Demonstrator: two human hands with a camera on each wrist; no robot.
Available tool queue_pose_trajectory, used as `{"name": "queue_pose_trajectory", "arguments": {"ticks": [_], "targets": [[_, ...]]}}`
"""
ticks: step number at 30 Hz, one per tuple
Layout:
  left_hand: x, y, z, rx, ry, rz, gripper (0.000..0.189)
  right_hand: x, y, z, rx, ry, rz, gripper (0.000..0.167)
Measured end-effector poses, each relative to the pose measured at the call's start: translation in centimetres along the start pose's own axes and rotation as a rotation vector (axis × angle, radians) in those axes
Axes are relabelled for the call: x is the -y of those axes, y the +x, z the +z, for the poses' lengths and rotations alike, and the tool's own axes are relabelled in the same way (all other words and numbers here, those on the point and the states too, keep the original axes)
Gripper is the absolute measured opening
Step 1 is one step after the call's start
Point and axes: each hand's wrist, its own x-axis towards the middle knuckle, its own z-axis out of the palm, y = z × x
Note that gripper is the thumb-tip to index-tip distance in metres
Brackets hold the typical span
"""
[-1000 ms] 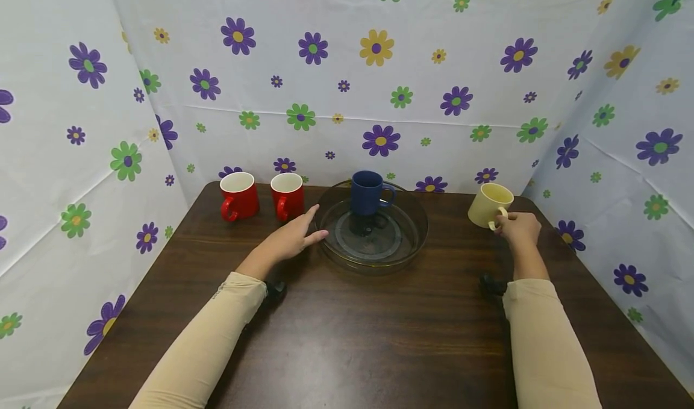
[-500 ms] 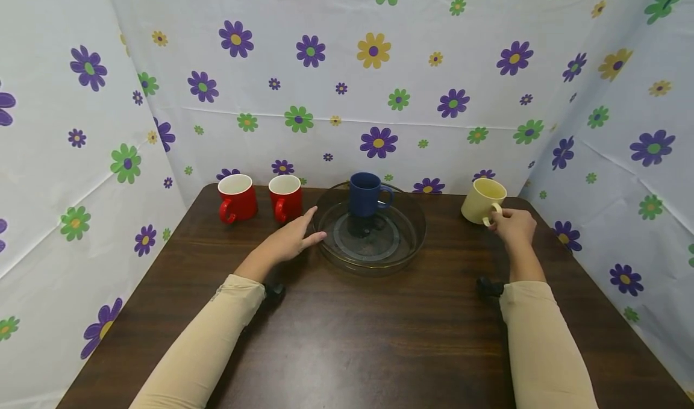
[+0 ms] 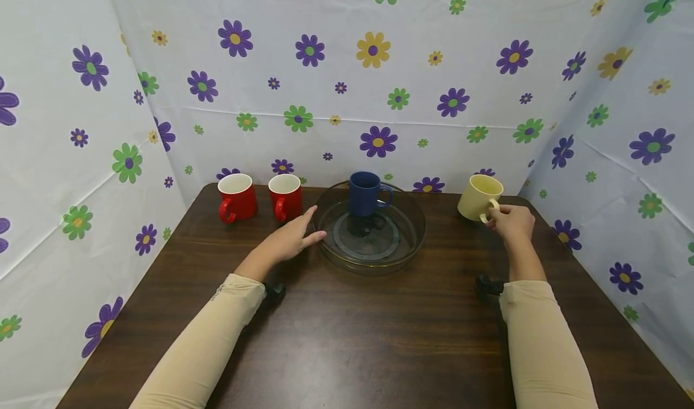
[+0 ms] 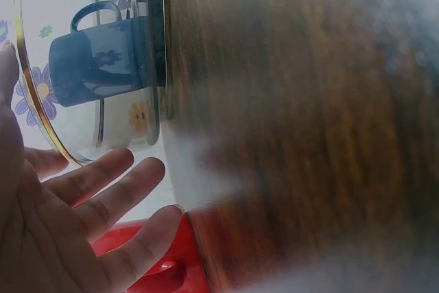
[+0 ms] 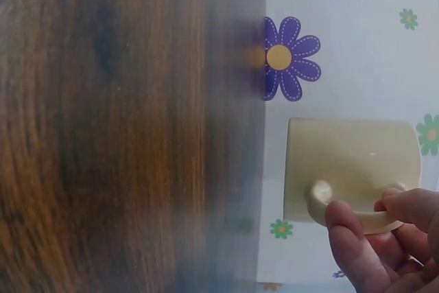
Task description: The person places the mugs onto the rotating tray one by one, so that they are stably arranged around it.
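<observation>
My right hand [image 3: 512, 221] pinches the handle of a pale yellow mug [image 3: 477, 199] at the back right of the table. In the right wrist view the thumb and fingers close on that handle, and the mug [image 5: 353, 162] shows side-on. My left hand [image 3: 284, 238] has its fingers spread at the left rim of a clear, smoky glass bowl [image 3: 371, 269]. A dark blue mug [image 3: 364, 195] stands upright inside the bowl, towards its back. Through the glass wall, the left wrist view shows the blue mug [image 4: 103, 63] beyond my extended fingers [image 4: 116, 190].
Two red mugs with white insides, one at far left [image 3: 241, 203] and another [image 3: 290, 199] nearer the bowl, stand along the back of the dark wooden table [image 3: 374, 343]. A white flowered cloth [image 3: 325, 96] hangs behind and at both sides.
My right hand has moved slightly left with the yellow mug, which has shifted left and a little farther back. The left hand and the bowl have hardly moved.
</observation>
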Motion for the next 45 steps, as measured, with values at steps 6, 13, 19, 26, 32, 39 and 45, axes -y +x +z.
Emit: {"name": "queue_pose_trajectory", "arguments": {"ticks": [6,13,19,26,32,39,45], "targets": [[0.2,-0.1,0.1,-0.005,-0.005,0.002,0.090,0.1,-0.1,0.1,-0.001,-0.002,0.004,0.042],[0.6,-0.2,0.3,-0.012,-0.004,0.008,0.090,0.3,-0.2,0.2,0.008,-0.003,0.000,0.040],[0.4,-0.3,0.3,-0.014,-0.006,0.011,0.090,0.4,-0.3,0.2,0.004,-0.015,-0.007,0.040],[0.2,-0.2,0.3,-0.012,-0.002,0.008,0.089,0.8,-0.6,0.1,-0.003,-0.003,-0.008,0.040],[0.1,-0.1,0.3,-0.011,-0.003,0.014,0.089,1.4,-1.0,-0.1,-0.023,-0.014,-0.037,0.041],[0.0,0.0,0.2,-0.014,-0.008,0.021,0.089,2.3,-1.5,-0.2,-0.003,0.036,-0.050,0.041],[0.0,-0.1,0.1,-0.010,-0.011,0.016,0.089,3.1,-1.8,0.1,0.007,0.077,-0.039,0.040]]}}
